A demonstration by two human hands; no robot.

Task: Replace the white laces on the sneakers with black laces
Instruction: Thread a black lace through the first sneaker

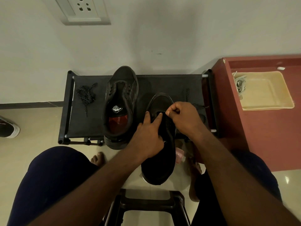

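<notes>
Two black sneakers are on a low black rack (84,128). The left sneaker (119,101) lies unlaced with its insole showing. The right sneaker (160,154) hangs over the rack's front edge, toe pointing away from me. My left hand (146,136) rests on its upper, index finger stretched toward the eyelets. My right hand (182,116) pinches a black lace (187,93) over the tongue; the lace trails off to the right across the rack. A second black lace (86,95) lies bundled at the rack's left end. White laces (240,84) lie in a cream tray (267,93).
The tray sits on a red-brown cabinet (260,136) to the right of the rack. A black stool (149,206) stands between my knees. Another shoe (8,129) shows at the left edge. A pink object (179,155) lies under the right sneaker. A wall socket (83,8) is above.
</notes>
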